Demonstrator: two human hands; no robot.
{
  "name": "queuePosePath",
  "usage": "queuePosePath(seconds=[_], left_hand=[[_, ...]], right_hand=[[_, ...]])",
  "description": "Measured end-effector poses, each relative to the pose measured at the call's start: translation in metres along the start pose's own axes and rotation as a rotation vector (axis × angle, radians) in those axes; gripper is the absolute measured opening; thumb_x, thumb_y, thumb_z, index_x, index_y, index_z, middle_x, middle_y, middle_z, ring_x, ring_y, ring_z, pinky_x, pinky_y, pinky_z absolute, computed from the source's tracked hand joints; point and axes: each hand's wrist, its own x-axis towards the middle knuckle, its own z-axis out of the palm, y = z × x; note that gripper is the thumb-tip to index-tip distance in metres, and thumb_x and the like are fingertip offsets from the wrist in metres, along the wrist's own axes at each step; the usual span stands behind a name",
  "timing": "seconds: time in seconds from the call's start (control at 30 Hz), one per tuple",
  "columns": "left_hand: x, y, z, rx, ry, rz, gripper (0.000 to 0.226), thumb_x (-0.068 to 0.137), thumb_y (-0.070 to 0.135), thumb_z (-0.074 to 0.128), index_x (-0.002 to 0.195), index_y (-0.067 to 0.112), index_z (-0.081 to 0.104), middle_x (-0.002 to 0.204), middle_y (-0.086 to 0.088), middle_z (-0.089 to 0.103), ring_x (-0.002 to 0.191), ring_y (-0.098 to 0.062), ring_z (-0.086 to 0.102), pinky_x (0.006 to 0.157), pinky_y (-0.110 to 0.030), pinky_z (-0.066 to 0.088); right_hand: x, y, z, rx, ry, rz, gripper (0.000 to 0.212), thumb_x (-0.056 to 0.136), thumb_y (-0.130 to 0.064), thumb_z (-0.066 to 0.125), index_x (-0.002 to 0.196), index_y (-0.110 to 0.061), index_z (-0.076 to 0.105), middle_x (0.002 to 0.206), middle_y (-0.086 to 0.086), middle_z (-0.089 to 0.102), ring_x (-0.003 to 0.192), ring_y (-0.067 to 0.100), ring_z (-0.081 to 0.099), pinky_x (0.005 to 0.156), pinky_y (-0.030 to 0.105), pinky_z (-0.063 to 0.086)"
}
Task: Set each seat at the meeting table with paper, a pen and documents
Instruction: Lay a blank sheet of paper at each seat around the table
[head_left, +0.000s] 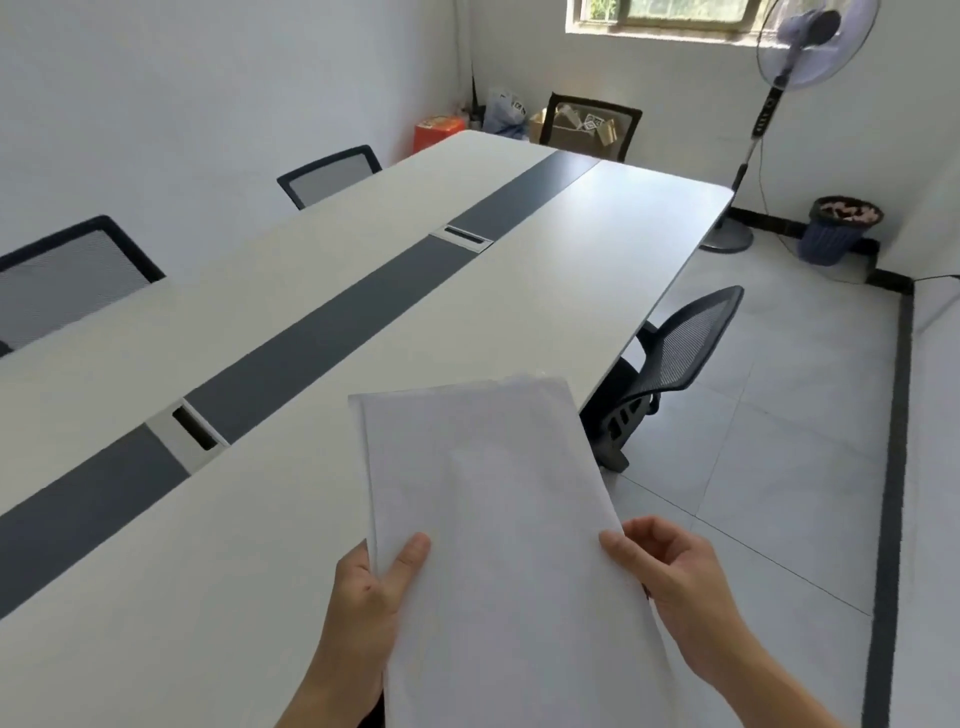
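Observation:
I hold a stack of white paper sheets in the air above the near right part of the long white meeting table. My left hand grips the stack's lower left edge, thumb on top. My right hand holds the right edge, its thumb on the sheet and its fingers curled behind. The table has a dark grey strip down its middle with two cable hatches. No pen or document lies on the table surface that I can see.
Black mesh chairs stand at the right side, the far end and along the left side. A standing fan and a dark waste bin are at the far right. Boxes and bags sit in the far corner.

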Motion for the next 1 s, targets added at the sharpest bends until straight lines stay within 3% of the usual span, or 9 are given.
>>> queuePosePath(seconds=[0.1, 0.27, 0.47, 0.6, 0.7, 0.77, 0.87, 1.0], left_hand=[[0.006, -0.001, 0.004, -0.046, 0.067, 0.001, 0.018, 0.088, 0.018, 0.062, 0.097, 0.004, 0.068, 0.091, -0.013, 0.077, 0.081, -0.031, 0.074, 0.069, -0.039, 0.059], [0.008, 0.003, 0.013, -0.144, 0.174, 0.019, 0.025, 0.091, 0.024, 0.057, 0.102, 0.005, 0.069, 0.093, -0.012, 0.077, 0.084, -0.027, 0.074, 0.067, -0.034, 0.059], [0.011, 0.001, 0.001, -0.215, 0.392, 0.026, 0.026, 0.093, 0.025, 0.055, 0.098, 0.005, 0.07, 0.093, -0.013, 0.076, 0.085, -0.031, 0.073, 0.076, -0.041, 0.056], [0.002, -0.002, -0.02, -0.223, 0.547, 0.014, 0.024, 0.093, 0.024, 0.056, 0.102, 0.006, 0.069, 0.093, -0.009, 0.077, 0.088, -0.03, 0.072, 0.08, -0.043, 0.055], [-0.01, -0.004, -0.037, -0.206, 0.656, 0.013, 0.022, 0.093, 0.025, 0.056, 0.1, 0.009, 0.069, 0.086, -0.001, 0.078, 0.083, -0.024, 0.071, 0.069, -0.036, 0.055], [-0.018, -0.005, -0.049, -0.185, 0.74, 0.006, 0.018, 0.093, 0.025, 0.056, 0.096, 0.012, 0.068, 0.081, 0.003, 0.077, 0.081, -0.02, 0.07, 0.066, -0.034, 0.053], [-0.027, -0.013, -0.068, -0.146, 0.85, -0.021, 0.023, 0.092, 0.031, 0.059, 0.101, 0.012, 0.069, 0.094, -0.004, 0.074, 0.088, -0.024, 0.068, 0.077, -0.037, 0.053], [-0.031, -0.019, -0.082, -0.13, 0.891, -0.042, 0.029, 0.091, 0.031, 0.06, 0.107, 0.008, 0.068, 0.103, -0.01, 0.073, 0.098, -0.029, 0.068, 0.093, -0.045, 0.05]], right_hand=[[0.027, -0.009, 0.0, -0.053, -0.084, -0.003, 0.016, 0.085, -0.01, 0.069, 0.076, 0.003, 0.068, 0.065, 0.01, 0.07, 0.053, 0.017, 0.063, 0.046, 0.021, 0.048], [0.068, -0.026, 0.004, -0.173, -0.292, 0.012, 0.023, 0.092, -0.017, 0.061, 0.078, -0.006, 0.076, 0.077, 0.018, 0.074, 0.065, 0.028, 0.065, 0.062, 0.038, 0.05], [0.149, -0.037, 0.026, -0.315, -0.183, -0.101, 0.025, 0.095, -0.02, 0.06, 0.078, -0.008, 0.073, 0.069, 0.015, 0.071, 0.056, 0.019, 0.063, 0.055, 0.03, 0.051], [0.226, -0.02, 0.062, -0.504, -0.124, -0.109, 0.029, 0.094, -0.018, 0.054, 0.068, -0.006, 0.058, 0.062, 0.007, 0.053, 0.057, 0.021, 0.046, 0.054, 0.03, 0.035], [0.264, 0.01, 0.093, -0.672, -0.115, -0.036, 0.029, 0.09, -0.014, 0.045, 0.061, -0.011, 0.039, 0.06, 0.006, 0.04, 0.057, 0.022, 0.035, 0.053, 0.033, 0.023], [0.276, 0.035, 0.109, -0.768, -0.128, 0.035, 0.028, 0.09, -0.013, 0.042, 0.062, -0.011, 0.04, 0.062, 0.006, 0.043, 0.057, 0.022, 0.038, 0.051, 0.032, 0.025], [0.285, 0.072, 0.125, -0.819, -0.103, 0.171, 0.027, 0.085, -0.006, 0.04, 0.059, -0.012, 0.037, 0.063, 0.008, 0.044, 0.056, 0.024, 0.036, 0.049, 0.028, 0.028], [0.287, 0.1, 0.143, -0.8, -0.08, 0.314, 0.028, 0.082, 0.003, 0.04, 0.057, -0.01, 0.04, 0.067, 0.011, 0.048, 0.056, 0.024, 0.046, 0.053, 0.029, 0.043]])
